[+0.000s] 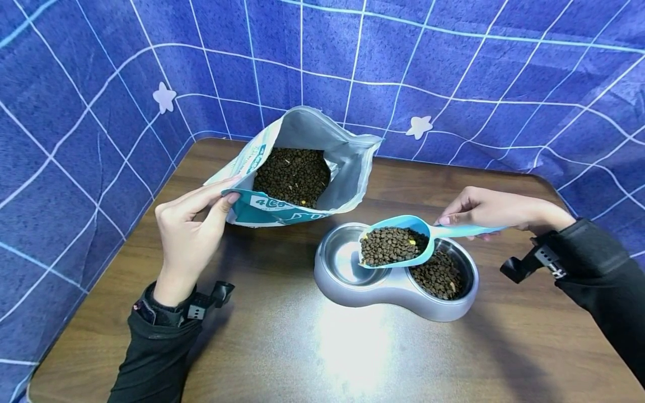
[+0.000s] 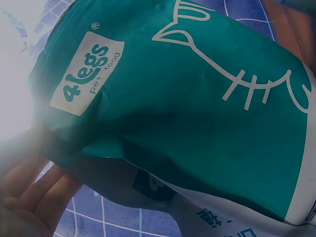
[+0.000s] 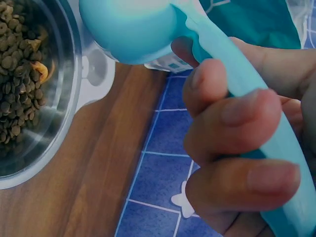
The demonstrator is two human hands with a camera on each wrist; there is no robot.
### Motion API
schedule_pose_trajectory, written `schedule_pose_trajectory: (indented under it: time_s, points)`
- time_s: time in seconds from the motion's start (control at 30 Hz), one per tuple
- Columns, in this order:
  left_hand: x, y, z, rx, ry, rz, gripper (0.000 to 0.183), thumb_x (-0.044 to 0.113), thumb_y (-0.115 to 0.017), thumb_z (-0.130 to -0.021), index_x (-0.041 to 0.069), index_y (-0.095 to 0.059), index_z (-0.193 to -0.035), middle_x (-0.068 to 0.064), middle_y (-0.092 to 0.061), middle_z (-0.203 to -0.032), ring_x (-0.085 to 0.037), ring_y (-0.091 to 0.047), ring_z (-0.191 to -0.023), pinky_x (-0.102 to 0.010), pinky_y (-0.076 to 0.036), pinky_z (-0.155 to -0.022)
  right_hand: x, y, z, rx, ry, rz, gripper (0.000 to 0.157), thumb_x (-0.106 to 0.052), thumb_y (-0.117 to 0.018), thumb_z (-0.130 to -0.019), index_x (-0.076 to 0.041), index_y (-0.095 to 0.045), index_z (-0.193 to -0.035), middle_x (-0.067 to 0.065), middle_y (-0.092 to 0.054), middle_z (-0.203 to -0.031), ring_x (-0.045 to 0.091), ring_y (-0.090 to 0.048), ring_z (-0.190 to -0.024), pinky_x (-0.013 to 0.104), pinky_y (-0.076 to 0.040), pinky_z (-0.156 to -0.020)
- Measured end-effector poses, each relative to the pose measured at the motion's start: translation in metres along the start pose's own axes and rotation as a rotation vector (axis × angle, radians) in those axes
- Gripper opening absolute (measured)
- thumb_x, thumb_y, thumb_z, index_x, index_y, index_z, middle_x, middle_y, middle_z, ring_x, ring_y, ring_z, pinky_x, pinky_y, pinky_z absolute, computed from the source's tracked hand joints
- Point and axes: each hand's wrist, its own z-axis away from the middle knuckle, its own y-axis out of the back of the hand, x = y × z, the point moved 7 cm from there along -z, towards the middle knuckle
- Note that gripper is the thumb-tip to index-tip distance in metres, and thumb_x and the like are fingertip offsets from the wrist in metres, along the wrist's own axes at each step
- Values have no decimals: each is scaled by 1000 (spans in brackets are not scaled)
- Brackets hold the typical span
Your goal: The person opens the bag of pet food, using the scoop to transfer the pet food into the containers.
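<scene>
My right hand [image 1: 476,210] grips the handle of a light blue scoop [image 1: 428,254], its fingers curled round it in the right wrist view [image 3: 237,128]. Brown kibble [image 1: 393,246] fills the scoop, which hangs over a grey double pet bowl [image 1: 363,296]. Its front end is above the left steel dish [image 1: 347,254]; the right dish holds kibble [image 1: 440,274]. With thumb and fingers my left hand [image 1: 188,229] pinches the near left rim of a teal and white pet food bag [image 1: 247,210]. The bag's mouth gapes, showing kibble [image 1: 292,176] inside.
A brown wooden table [image 1: 262,341] carries the bag and the bowl. Behind it hangs a blue cloth [image 1: 332,61] with a white line grid and star shapes. Bright light reflects off the table in front of the bowl.
</scene>
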Motion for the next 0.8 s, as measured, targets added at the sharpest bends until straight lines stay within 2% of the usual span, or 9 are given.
schedule_pose_trajectory:
  time_s: [0.17, 0.4, 0.8]
  points:
    - [0, 0, 0, 1, -2, 5, 23, -13, -73, -75, -3, -74, -96, -14, -71, -94, -3, -61, -78, -13, -44, -65, -2, -2, -5, -13, -35, 21, 23, -14, -52, -99, -6, -72, -105, 6, -54, -59, 8, -43, -43, 23, -37, -36]
    - [0, 0, 0, -3, 0, -16, 23, -12, -73, -76, -3, -74, -96, -14, -71, -92, -1, -60, -74, -12, -43, -64, -5, -3, -9, -15, -27, 42, 22, -11, -50, -99, -5, -71, -104, 4, -54, -58, 7, -41, -42, 22, -35, -37]
    - [-1, 0, 0, -6, 10, -13, 22, -12, -73, -76, -3, -74, -96, -13, -71, -95, -3, -63, -82, -14, -46, -70, -13, -1, -11, -19, -28, 114, 23, -12, -51, -98, -8, -72, -105, 1, -52, -55, 6, -39, -39, 22, -33, -35]
